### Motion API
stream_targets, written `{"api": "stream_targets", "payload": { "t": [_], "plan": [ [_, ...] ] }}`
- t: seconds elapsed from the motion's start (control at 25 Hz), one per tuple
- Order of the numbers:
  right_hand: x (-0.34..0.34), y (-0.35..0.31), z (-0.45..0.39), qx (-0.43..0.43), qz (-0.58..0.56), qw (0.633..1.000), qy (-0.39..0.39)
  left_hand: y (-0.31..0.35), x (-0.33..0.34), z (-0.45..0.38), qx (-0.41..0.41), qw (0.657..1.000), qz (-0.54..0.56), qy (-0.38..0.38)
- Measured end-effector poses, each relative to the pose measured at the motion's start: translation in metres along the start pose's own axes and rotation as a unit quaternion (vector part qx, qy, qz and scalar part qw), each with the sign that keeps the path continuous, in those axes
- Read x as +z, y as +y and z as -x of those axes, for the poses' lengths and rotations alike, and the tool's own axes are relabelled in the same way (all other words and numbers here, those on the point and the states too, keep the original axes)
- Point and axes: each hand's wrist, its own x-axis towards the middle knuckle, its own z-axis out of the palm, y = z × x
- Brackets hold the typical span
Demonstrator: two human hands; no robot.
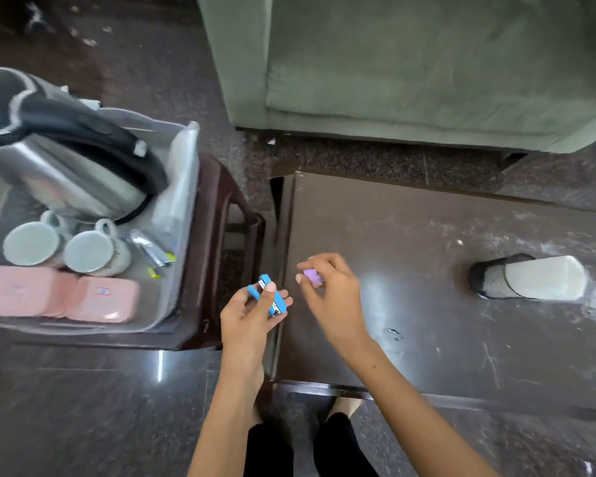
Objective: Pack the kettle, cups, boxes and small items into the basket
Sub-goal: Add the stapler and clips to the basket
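While the left hand [252, 306] grips a blue stapler [268, 297], thumb on top and fingers curled under it, the right hand [327, 287] pinches a small purple item [313, 277] between thumb and fingers, above the left edge of the dark worktop [427, 287]. To the left, the basket [183, 201] sits on a brown stool [221, 235] and holds the kettle [66, 156], two upturned cups [31, 248], two pink boxes [105, 299] and some small packets [152, 253]. A mesh holder [527, 277] lies on its side on the worktop, well apart from both hands.
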Motion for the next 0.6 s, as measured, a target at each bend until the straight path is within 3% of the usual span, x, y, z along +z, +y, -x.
{"api": "stream_targets", "payload": {
  "t": [0.16,0.32,0.44,0.6],
  "plan": [
    [0.049,-0.069,-0.002,-0.064,-0.051,0.995,-0.052,0.04,-0.07,0.002,0.035,0.997,0.028,0.057],
    [0.095,-0.12,-0.004,-0.146,-0.018,0.982,-0.122,0.061,-0.131,0.002,0.052,0.991,0.048,0.115],
    [0.127,-0.143,-0.009,-0.143,0.103,0.96,-0.217,0.069,-0.163,0.001,0.046,0.988,0.065,0.135],
    [0.149,-0.159,-0.017,-0.155,0.29,0.897,-0.297,0.073,-0.18,-0.001,0.027,0.986,0.081,0.143]
  ]
}}
